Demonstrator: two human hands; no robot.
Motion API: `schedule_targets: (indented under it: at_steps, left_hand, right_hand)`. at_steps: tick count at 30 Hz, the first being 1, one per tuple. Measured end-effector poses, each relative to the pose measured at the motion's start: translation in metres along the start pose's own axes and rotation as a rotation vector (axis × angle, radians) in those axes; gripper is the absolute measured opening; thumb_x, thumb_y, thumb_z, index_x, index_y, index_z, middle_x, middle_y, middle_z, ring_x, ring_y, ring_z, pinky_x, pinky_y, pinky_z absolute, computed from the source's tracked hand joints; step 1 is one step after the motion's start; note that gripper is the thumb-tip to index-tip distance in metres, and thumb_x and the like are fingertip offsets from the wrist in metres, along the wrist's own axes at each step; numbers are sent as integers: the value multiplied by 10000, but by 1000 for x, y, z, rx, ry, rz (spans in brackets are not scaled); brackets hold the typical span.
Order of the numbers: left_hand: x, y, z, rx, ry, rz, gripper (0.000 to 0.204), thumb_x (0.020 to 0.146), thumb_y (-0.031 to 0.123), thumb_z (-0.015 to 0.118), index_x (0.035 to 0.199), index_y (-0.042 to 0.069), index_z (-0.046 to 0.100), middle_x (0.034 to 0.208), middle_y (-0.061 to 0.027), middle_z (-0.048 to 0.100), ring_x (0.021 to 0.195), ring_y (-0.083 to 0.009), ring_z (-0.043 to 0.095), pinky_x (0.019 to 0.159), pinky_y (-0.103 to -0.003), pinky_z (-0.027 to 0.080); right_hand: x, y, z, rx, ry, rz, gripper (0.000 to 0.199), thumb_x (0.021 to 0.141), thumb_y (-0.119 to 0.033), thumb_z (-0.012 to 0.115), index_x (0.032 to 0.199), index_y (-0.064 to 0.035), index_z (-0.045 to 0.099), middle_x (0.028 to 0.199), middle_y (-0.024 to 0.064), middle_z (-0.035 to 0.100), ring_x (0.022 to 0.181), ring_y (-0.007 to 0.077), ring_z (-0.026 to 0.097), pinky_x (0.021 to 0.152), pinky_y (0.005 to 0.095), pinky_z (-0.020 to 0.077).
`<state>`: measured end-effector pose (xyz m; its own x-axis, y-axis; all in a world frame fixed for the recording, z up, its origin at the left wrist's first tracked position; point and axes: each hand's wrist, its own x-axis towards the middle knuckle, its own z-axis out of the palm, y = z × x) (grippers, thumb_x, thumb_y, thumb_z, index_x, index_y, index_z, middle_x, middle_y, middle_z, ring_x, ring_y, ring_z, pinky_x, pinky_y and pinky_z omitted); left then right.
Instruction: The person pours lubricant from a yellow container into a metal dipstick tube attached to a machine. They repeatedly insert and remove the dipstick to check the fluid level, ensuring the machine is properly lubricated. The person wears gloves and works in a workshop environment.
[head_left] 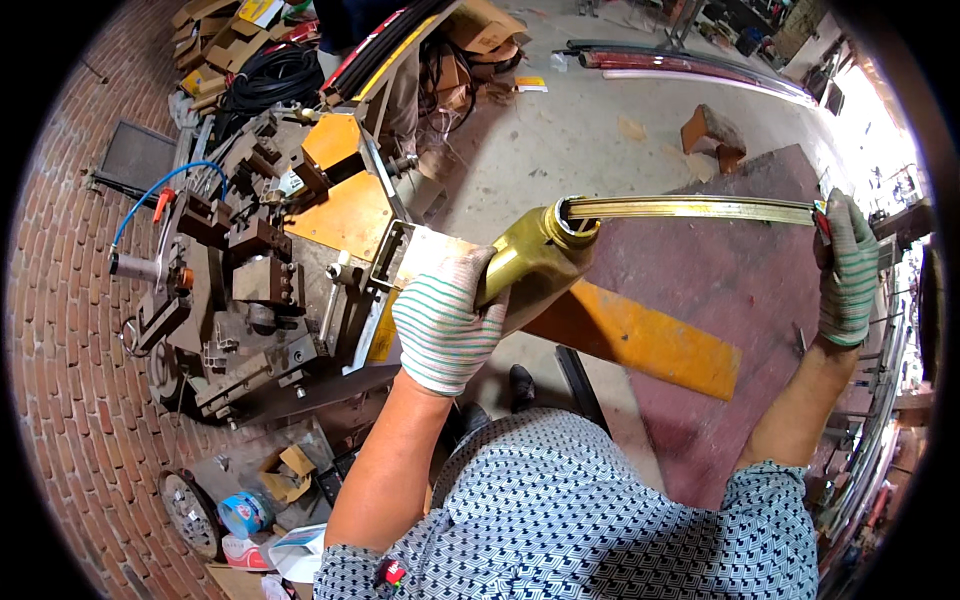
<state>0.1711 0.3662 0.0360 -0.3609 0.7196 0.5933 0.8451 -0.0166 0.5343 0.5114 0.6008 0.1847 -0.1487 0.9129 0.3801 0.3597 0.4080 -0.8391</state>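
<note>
My left hand (pixel 449 315), in a white glove with green stripes, is closed around an olive-gold jug (pixel 535 255) held tilted in front of me. The jug's round mouth points up and right. A long, slim, brass-coloured metal strip (pixel 700 208) runs almost level from that mouth to my right hand; how deep it goes inside cannot be seen. My right hand (pixel 850 270), gloved alike, is closed at the strip's far right end. Something small, red and dark shows by its fingers, too little to name.
A cluttered machine bench (pixel 265 270) with metal blocks and orange plates (pixel 345 215) stands left, by a brick wall (pixel 75 330). An orange board (pixel 640 340) lies below the jug. A cardboard box (pixel 713 135) sits on the floor; long bars lie far back and along the right.
</note>
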Motion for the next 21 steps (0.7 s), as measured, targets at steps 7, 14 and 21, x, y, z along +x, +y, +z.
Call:
schedule_targets:
  at_steps: [7,14,21]
  left_hand:
    - [0,1,1,24,3,-9,335,773,84,804,1093,58,708,956,-134,723,852,-336,705,794,-380,561]
    - [0,2,1,38,-9,-7,336,766,76,805,1087,57,710,952,-132,724,851,-331,707,790,-379,562]
    - [1,2,0,33,-1,-7,342,761,74,813,1088,54,713,947,-137,726,841,-331,710,780,-378,566]
  right_hand:
    - [-19,43,4,139,-24,213,217,989,-352,680,941,-145,720,660,-90,498,535,19,385,492,214,242]
    - [-46,99,21,470,-29,394,208,999,-314,669,911,-125,673,644,-33,528,479,43,362,442,214,248]
    - [-46,98,22,434,21,413,193,990,-315,679,954,-125,689,695,-21,572,504,34,399,447,202,272]
